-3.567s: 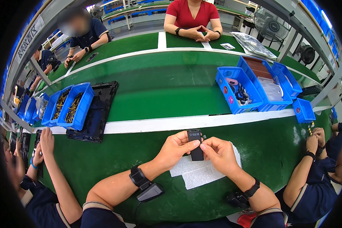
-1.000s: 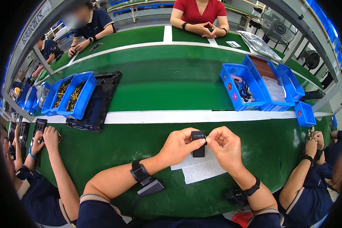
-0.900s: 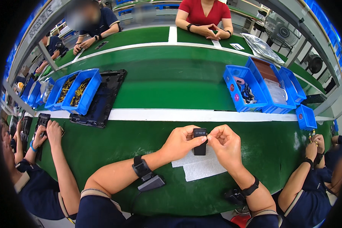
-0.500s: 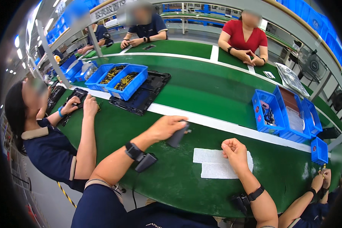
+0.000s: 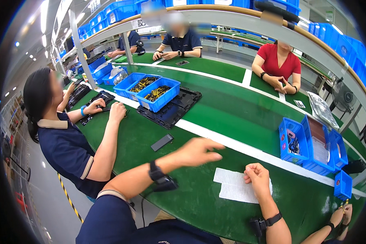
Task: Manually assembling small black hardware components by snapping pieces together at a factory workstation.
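2 bare hands are held over a green tabletop. Nearest, the right hand is above white, textured sheets, its thumb and fingers curled together at the tips; whether anything small is pinched there, I cannot tell. The sheets look thin, soft and light, easiest lifted by a free corner.

Farther forward and to the left, the left hand is blurred, its fingers apart, with nothing visible in them. Beyond it, a flat, dark rectangular device lies alone on the tabletop, tilted slantwise. It is probably light and stiff, with a smooth casing that might slip; gripping it across the 2 long edges seems safest, and a drop could damage it.

Past the device, a black tray lies partly under 2 blue bins of yellow and black pieces. Farthest, a person in red sits with hands together.
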Motion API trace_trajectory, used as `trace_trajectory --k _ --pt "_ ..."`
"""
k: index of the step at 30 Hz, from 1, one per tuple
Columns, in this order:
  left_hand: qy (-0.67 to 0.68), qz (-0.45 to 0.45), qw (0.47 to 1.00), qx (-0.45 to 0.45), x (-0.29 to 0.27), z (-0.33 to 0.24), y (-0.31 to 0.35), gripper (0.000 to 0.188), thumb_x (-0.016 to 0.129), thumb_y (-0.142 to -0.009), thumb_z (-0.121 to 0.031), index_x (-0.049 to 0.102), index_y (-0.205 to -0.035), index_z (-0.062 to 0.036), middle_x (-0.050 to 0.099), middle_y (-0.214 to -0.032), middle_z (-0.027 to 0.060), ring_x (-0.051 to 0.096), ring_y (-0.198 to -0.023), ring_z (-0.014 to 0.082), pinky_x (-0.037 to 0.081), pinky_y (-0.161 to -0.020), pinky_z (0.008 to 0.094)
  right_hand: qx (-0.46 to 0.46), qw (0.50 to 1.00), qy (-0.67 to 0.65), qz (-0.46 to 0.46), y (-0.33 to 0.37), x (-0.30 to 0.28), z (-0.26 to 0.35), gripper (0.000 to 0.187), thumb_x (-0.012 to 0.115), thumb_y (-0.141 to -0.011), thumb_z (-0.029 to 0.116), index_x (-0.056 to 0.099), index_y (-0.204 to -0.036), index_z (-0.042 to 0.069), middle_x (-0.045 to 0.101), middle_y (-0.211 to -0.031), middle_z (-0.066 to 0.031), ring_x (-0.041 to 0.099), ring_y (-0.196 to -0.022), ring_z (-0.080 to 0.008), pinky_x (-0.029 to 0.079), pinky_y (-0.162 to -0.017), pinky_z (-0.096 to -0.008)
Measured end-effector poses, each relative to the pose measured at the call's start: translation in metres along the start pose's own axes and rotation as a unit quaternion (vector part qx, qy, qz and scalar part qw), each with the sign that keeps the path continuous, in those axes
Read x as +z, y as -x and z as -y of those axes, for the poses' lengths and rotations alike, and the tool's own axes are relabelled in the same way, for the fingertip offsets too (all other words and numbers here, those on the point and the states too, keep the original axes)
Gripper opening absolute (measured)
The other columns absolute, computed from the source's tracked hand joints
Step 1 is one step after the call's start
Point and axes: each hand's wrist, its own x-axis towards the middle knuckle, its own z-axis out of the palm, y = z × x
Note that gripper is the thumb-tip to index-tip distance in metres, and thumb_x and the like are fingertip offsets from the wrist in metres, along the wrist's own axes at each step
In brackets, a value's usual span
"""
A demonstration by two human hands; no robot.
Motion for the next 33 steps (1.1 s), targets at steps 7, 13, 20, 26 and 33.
trace_trajectory --k 7,13,20,26,33 --pt "0.225 0.109 0.966 0.061 0.107 -0.043 -0.041 0.03 0.062 -0.082 -0.021 0.059 -0.104 -0.0014 0.06 -0.093 0.0084 0.057 -0.079 0.0131 0.047 -0.069 0.0263 -0.085 0.996 -0.007 0.0 -0.001 -0.014 -0.018 0.014 0.045 -0.084 0.0 0.058 -0.088 0.002 0.058 -0.074 -0.0016 0.053 -0.058 -0.0068 0.041 -0.049 -0.0193" --pt "0.44 0.086 0.894 -0.023 0.127 -0.019 -0.053 0.018 0.052 -0.089 -0.015 0.055 -0.096 0.0005 0.056 -0.076 0.0015 0.049 -0.063 0.0051 0.042 -0.056 0.02 0.049 0.99 -0.134 0.003 0.002 -0.017 0.001 0.016 0.045 -0.09 0.011 0.054 -0.09 -0.002 0.06 -0.076 -0.0079 0.058 -0.06 -0.0121 0.05 -0.051 -0.0224" --pt "0.483 0.112 0.868 -0.026 0.134 -0.008 -0.055 0.016 0.054 -0.088 -0.014 0.05 -0.095 0.0001 0.055 -0.076 0.0025 0.052 -0.067 0.0068 0.043 -0.059 0.0206 0.0 1.0 -0.022 -0.009 0.005 -0.022 -0.003 0.017 0.047 -0.09 0.011 0.055 -0.085 -0.003 0.059 -0.069 -0.0083 0.057 -0.057 -0.0113 0.048 -0.046 -0.0211" --pt "0.479 0.102 0.871 -0.027 0.136 -0.005 -0.052 0.016 0.055 -0.088 -0.016 0.05 -0.092 -0.0005 0.056 -0.077 0.003 0.053 -0.068 0.0069 0.044 -0.059 0.0207 -0.019 1.0 0.012 -0.018 0.007 -0.02 -0.001 0.016 0.051 -0.089 0.011 0.055 -0.083 -0.003 0.058 -0.066 -0.0068 0.055 -0.054 -0.0094 0.045 -0.044 -0.02" --pt "0.409 0.097 0.907 -0.032 0.127 -0.013 -0.049 0.02 0.059 -0.086 -0.021 0.051 -0.086 -0.0019 0.057 -0.07 0.0018 0.054 -0.063 0.0066 0.045 -0.055 0.0208 -0.05 0.996 0.067 -0.026 0.013 -0.024 -0.006 0.016 0.053 -0.087 0.011 0.056 -0.079 -0.002 0.059 -0.065 -0.006 0.054 -0.053 -0.0076 0.042 -0.042 -0.0185"
